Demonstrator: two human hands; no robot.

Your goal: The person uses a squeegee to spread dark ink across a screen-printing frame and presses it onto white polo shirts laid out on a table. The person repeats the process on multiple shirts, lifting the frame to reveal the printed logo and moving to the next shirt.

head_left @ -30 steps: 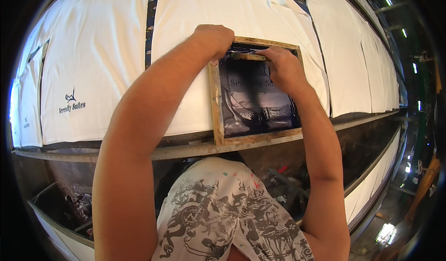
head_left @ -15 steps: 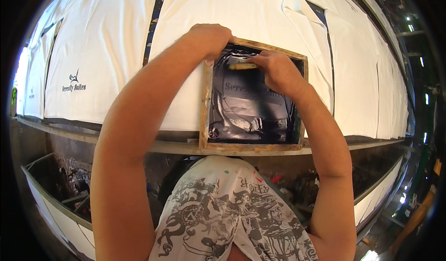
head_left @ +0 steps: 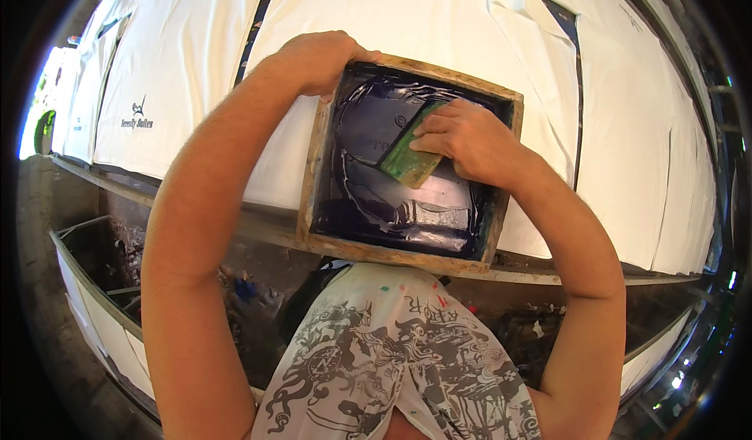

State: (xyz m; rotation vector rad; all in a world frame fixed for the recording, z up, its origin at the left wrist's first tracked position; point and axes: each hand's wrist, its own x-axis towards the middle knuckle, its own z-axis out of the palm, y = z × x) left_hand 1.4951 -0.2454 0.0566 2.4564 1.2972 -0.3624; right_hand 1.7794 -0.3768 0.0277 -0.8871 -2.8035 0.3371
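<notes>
A wooden-framed screen point(head_left: 309, 181), its inside coated in glossy dark navy ink point(head_left: 360, 205), lies tilted clockwise over the white garments and the bench's near edge. My left hand point(head_left: 321, 60) is closed on its top-left corner, fingertips largely hidden. My right hand point(head_left: 462, 138) is closed on a green squeegee point(head_left: 409, 170) with a dark edge, which sits slanted inside the frame against the inked surface. Some faint design shows under the ink, partly hidden by the squeegee.
White garments point(head_left: 164, 87) are spread along the bench, the left ones bearing a small dark logo. A metal rail point(head_left: 587, 282) runs along the near edge. Below are dark troughs with debris point(head_left: 94, 256) and white panels point(head_left: 102, 315). My printed shirt point(head_left: 399, 362) fills the bottom middle.
The screen has shifted left, turned slightly clockwise and appears bigger in view. My right hand with the squeegee has moved down from the screen's far side, the squeegee now slanting steeply.
</notes>
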